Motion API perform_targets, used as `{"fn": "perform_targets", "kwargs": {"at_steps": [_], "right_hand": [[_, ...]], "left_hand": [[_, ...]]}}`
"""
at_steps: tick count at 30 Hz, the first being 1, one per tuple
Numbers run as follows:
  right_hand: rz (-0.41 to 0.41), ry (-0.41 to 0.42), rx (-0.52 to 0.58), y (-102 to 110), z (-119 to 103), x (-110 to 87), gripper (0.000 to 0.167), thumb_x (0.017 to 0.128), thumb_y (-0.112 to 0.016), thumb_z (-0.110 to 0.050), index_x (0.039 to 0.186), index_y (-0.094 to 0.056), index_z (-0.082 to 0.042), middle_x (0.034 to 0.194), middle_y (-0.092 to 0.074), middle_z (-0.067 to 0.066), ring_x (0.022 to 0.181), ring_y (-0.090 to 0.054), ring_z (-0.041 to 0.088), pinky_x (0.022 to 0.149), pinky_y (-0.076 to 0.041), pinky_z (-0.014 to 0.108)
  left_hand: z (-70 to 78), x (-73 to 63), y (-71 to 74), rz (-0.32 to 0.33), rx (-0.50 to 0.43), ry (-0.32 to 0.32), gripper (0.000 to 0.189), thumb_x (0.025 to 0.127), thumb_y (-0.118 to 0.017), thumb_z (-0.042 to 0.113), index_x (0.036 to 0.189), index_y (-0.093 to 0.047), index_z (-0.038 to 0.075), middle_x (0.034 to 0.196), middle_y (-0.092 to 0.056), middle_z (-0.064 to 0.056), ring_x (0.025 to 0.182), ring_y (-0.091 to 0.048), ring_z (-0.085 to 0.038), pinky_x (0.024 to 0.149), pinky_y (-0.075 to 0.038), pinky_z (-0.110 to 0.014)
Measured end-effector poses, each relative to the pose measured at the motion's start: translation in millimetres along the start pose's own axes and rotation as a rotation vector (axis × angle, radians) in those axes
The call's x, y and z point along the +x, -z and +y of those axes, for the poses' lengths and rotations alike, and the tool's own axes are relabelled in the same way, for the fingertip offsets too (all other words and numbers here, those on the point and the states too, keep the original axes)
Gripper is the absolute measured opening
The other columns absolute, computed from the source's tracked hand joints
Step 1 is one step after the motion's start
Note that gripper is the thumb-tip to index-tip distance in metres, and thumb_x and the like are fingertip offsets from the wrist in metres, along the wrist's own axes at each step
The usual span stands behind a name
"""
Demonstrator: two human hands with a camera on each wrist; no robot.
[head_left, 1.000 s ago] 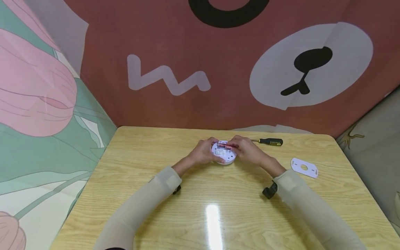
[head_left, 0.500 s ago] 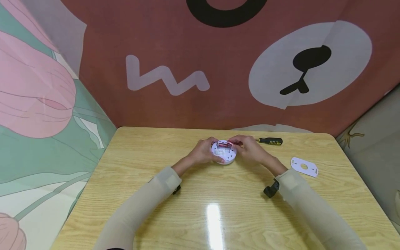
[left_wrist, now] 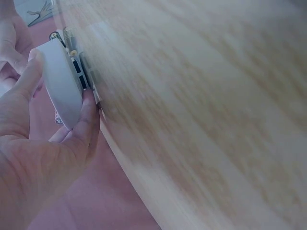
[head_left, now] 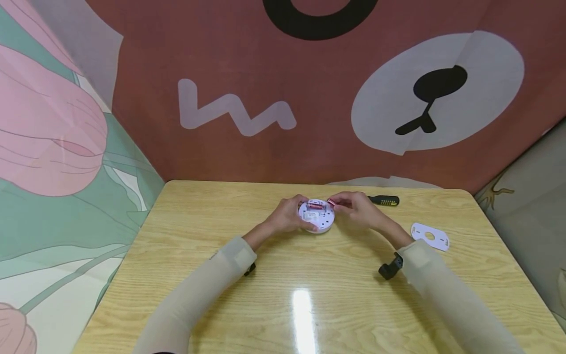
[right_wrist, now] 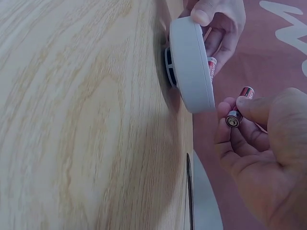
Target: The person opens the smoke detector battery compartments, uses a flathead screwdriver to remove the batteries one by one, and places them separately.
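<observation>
My left hand (head_left: 286, 215) grips a round white smoke detector (head_left: 316, 223) by its left edge, thumb at the near side and fingers at the far side. Its back faces up, with one red battery (head_left: 315, 206) lying in the battery compartment. Just off the detector's right edge, my right hand (head_left: 357, 210) pinches a second red battery (right_wrist: 234, 118) between thumb and fingers. In the right wrist view this battery is apart from the detector. The left wrist view shows the detector from the side, its dark vent slots (left_wrist: 80, 74) towards the tabletop.
A screwdriver (head_left: 384, 200) with a black and yellow handle lies behind my right hand, its shaft mostly hidden. To the right, a white mounting plate (head_left: 438, 240) with a round hole lies on the wooden table (head_left: 221, 305). A patterned cloth wall (head_left: 247, 157) rises behind.
My right hand has lifted a battery out of the detector's compartment and drawn it to the right. The other battery now shows in the compartment. My left hand has stayed still.
</observation>
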State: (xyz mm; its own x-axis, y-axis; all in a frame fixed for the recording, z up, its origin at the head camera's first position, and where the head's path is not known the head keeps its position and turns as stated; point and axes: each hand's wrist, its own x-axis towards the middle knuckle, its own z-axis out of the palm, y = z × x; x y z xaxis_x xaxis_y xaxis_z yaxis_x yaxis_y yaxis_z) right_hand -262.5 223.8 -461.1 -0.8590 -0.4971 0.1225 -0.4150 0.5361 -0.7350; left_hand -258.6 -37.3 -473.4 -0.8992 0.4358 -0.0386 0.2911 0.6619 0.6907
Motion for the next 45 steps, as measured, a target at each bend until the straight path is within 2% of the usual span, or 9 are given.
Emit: {"fn": "perform_targets", "kwargs": {"at_steps": [6,11,15,22,33,39,45], "right_hand": [[-0.004,-0.015,-0.022,4.8,4.0,-4.8,0.028,0.101,-0.069,0.001,0.128,-0.071,0.008,0.118,-0.076,0.019,0.111,-0.072,0.032,0.096,-0.060,0.042],[-0.006,-0.012,-0.029,10.1,8.7,-9.8,0.028,0.100,-0.070,0.001,0.127,-0.072,0.007,0.116,-0.078,0.017,0.108,-0.073,0.031,0.093,-0.061,0.037],[-0.018,-0.022,-0.001,15.1,12.2,-15.3,0.029,0.101,-0.069,0.001,0.128,-0.071,0.009,0.118,-0.077,0.020,0.108,-0.074,0.032,0.093,-0.061,0.037],[-0.015,-0.049,0.048,23.5,17.3,-25.7,0.029,0.101,-0.069,0.000,0.128,-0.071,0.009,0.120,-0.075,0.024,0.109,-0.073,0.035,0.091,-0.061,0.031],[0.008,-0.058,0.023,37.3,27.9,-41.8,0.027,0.100,-0.071,-0.002,0.126,-0.073,0.005,0.118,-0.076,0.021,0.108,-0.073,0.032,0.091,-0.061,0.033],[0.022,-0.048,-0.017,46.7,33.4,-51.5,0.024,0.099,-0.072,0.000,0.122,-0.075,0.005,0.116,-0.076,0.020,0.105,-0.073,0.029,0.086,-0.061,0.025],[0.029,-0.046,-0.050,57.6,40.0,-61.9,0.023,0.099,-0.072,0.000,0.122,-0.076,0.004,0.115,-0.076,0.020,0.102,-0.073,0.017,0.082,-0.060,0.019]], "left_hand": [[0.3,0.3,-1.0,-0.001,-0.001,0.007,0.093,0.071,-0.101,0.038,0.144,-0.057,0.002,0.134,-0.070,-0.014,0.123,-0.065,-0.026,0.107,-0.052,-0.038],[0.2,0.6,-1.3,0.004,-0.003,0.011,0.093,0.070,-0.101,0.038,0.145,-0.057,0.003,0.134,-0.070,-0.014,0.123,-0.065,-0.026,0.108,-0.052,-0.038],[0.5,-0.1,-0.8,0.002,-0.014,0.013,0.093,0.070,-0.101,0.037,0.145,-0.057,0.002,0.135,-0.070,-0.014,0.125,-0.064,-0.027,0.109,-0.051,-0.039],[0.5,-0.3,-0.4,0.001,-0.014,0.007,0.094,0.070,-0.102,0.036,0.145,-0.057,0.002,0.135,-0.069,-0.015,0.125,-0.064,-0.027,0.110,-0.051,-0.039],[0.8,-0.9,-1.1,-0.005,-0.036,0.015,0.094,0.071,-0.101,0.035,0.146,-0.056,0.002,0.135,-0.069,-0.014,0.125,-0.064,-0.026,0.110,-0.050,-0.038],[1.4,-1.4,-1.3,0.002,-0.039,0.014,0.092,0.070,-0.102,0.032,0.145,-0.057,0.001,0.135,-0.069,-0.015,0.124,-0.064,-0.026,0.110,-0.050,-0.037],[1.6,-1.6,-1.1,0.002,-0.039,0.016,0.093,0.071,-0.102,0.033,0.145,-0.057,0.002,0.135,-0.069,-0.015,0.125,-0.064,-0.026,0.110,-0.050,-0.037]]}}
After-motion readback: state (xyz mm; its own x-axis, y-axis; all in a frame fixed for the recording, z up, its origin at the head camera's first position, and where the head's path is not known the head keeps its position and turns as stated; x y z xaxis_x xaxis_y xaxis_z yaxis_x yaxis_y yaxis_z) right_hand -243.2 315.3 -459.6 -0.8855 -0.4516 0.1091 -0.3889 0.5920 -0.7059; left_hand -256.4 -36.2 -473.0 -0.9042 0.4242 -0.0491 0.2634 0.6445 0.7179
